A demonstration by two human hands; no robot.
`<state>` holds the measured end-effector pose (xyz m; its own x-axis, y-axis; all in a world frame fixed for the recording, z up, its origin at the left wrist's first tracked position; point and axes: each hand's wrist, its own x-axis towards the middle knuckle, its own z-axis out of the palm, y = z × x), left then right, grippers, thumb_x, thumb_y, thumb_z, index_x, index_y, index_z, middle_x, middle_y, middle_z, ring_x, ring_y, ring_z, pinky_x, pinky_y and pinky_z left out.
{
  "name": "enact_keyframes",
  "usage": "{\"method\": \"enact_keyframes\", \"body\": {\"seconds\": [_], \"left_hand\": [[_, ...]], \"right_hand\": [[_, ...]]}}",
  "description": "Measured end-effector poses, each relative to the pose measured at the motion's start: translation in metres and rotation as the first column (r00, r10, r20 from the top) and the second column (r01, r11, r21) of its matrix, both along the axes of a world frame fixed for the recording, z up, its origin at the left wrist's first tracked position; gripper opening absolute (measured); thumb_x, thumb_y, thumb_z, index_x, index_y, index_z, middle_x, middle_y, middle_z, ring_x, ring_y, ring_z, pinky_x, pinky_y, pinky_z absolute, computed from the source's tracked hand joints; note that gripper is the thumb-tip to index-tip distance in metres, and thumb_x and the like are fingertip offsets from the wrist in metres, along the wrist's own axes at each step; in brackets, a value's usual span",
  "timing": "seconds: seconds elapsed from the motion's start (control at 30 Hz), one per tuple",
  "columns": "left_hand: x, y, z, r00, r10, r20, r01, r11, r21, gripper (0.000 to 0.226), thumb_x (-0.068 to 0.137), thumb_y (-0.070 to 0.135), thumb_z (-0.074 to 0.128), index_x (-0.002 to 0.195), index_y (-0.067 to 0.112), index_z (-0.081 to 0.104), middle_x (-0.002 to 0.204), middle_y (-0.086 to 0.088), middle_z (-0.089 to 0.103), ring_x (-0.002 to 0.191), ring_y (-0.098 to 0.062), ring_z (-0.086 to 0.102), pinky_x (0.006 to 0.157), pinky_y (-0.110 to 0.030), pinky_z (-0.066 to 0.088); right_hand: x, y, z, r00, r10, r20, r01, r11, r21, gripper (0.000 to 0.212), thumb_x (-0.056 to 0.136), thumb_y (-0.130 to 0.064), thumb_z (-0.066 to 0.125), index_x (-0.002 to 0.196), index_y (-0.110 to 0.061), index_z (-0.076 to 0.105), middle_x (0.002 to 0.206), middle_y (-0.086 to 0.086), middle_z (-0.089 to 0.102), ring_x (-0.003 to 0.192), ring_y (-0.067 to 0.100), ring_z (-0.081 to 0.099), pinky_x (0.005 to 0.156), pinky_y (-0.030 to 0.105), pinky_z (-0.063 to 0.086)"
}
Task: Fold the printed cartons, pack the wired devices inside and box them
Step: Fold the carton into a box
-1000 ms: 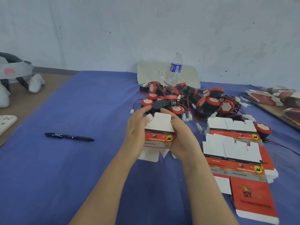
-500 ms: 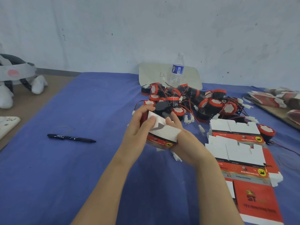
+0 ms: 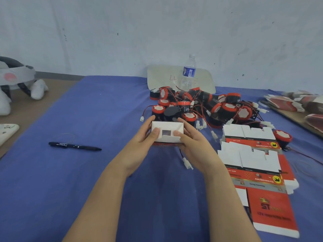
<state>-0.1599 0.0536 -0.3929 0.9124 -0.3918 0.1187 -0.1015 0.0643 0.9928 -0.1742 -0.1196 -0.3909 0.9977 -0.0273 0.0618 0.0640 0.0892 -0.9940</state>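
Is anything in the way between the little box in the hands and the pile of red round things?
Nothing visible. The left hand and right hand grip the small white and red cardboard carton, and the pile of red and black wired devices lies just behind it on the blue cloth.

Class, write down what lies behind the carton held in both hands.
A pile of red-and-black wired devices lies behind the carton, with a water bottle farther back. The carton covers the pile's nearest edge.
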Motion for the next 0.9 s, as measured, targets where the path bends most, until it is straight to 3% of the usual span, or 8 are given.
{"method": "enact_keyframes", "body": {"seconds": [0.1,0.27,0.37,0.47,0.6,0.7,0.83,0.9], "left_hand": [[0.004,-0.002,-0.006,1.000,0.026,-0.004,-0.026,0.999,-0.025,0.039,0.075,0.058,0.057,0.112,0.064,0.047,0.117,0.041,0.055,0.124,0.005,0.048,0.114,-0.034,0.032],[0.006,-0.005,-0.009,0.996,0.089,-0.031,-0.091,0.992,-0.084,0.028,0.090,0.034,0.058,0.116,0.043,0.053,0.132,0.010,0.057,0.121,-0.010,0.056,0.110,-0.040,0.039],[0.005,-0.005,-0.008,0.994,0.106,-0.039,-0.108,0.992,-0.064,0.025,0.094,0.027,0.057,0.115,0.040,0.055,0.132,0.007,0.056,0.120,-0.014,0.056,0.108,-0.041,0.042],[0.005,-0.005,-0.008,0.992,0.123,-0.034,-0.124,0.992,-0.019,0.023,0.093,0.029,0.058,0.114,0.041,0.055,0.132,0.008,0.055,0.119,-0.015,0.057,0.106,-0.043,0.044],[0.004,-0.006,-0.006,0.987,0.155,-0.034,-0.155,0.988,-0.005,0.023,0.093,0.033,0.058,0.114,0.042,0.055,0.130,0.010,0.057,0.118,-0.014,0.057,0.106,-0.041,0.044],[0.004,-0.008,-0.006,0.981,0.168,-0.100,-0.173,0.984,-0.043,0.021,0.093,0.032,0.058,0.112,0.042,0.056,0.132,0.005,0.056,0.120,-0.015,0.056,0.107,-0.041,0.042],[0.005,-0.010,-0.007,0.969,0.152,-0.194,-0.175,0.979,-0.105,0.029,0.096,0.021,0.055,0.124,0.028,0.055,0.118,-0.001,0.066,0.106,-0.017,0.064,0.101,-0.034,0.047],[0.006,-0.009,-0.009,0.971,0.171,-0.170,-0.184,0.981,-0.061,0.030,0.096,0.022,0.056,0.125,0.029,0.053,0.113,-0.001,0.068,0.106,-0.017,0.064,0.098,-0.032,0.048]], "right_hand": [[0.002,0.001,-0.002,1.000,-0.020,-0.014,0.019,1.000,-0.012,0.051,0.096,-0.007,0.052,0.145,-0.017,0.038,0.133,0.001,0.058,0.122,0.017,0.055,0.106,0.038,0.044],[0.003,0.003,-0.005,1.000,0.002,-0.021,-0.002,1.000,-0.010,0.046,0.095,0.003,0.047,0.133,-0.022,0.046,0.129,0.004,0.061,0.121,0.021,0.056,0.101,0.035,0.047],[0.003,0.003,-0.006,1.000,-0.001,-0.016,0.001,1.000,0.000,0.043,0.093,0.007,0.047,0.122,-0.025,0.052,0.125,0.005,0.063,0.118,0.021,0.058,0.092,0.029,0.052],[0.004,0.003,-0.006,1.000,-0.015,-0.017,0.015,1.000,-0.006,0.044,0.092,0.008,0.049,0.117,-0.027,0.055,0.123,0.007,0.064,0.117,0.024,0.058,0.094,0.034,0.051],[0.004,0.002,-0.008,1.000,-0.019,-0.024,0.020,0.999,0.041,0.045,0.093,0.004,0.048,0.129,-0.024,0.051,0.122,0.004,0.065,0.115,0.021,0.060,0.088,0.028,0.052],[0.005,0.002,-0.008,1.000,-0.008,-0.026,0.010,0.998,0.055,0.049,0.094,0.003,0.048,0.136,-0.022,0.046,0.124,0.003,0.064,0.115,0.019,0.060,0.092,0.029,0.052],[0.005,0.002,-0.009,1.000,0.013,-0.015,-0.014,0.997,-0.079,0.052,0.092,-0.003,0.056,0.135,-0.030,0.045,0.132,-0.001,0.058,0.123,0.017,0.053,0.103,0.035,0.045],[0.004,0.001,-0.011,1.000,0.013,-0.014,-0.016,0.982,-0.186,0.056,0.091,-0.008,0.060,0.139,-0.032,0.042,0.133,-0.006,0.055,0.123,0.012,0.052,0.101,0.030,0.046]]}}
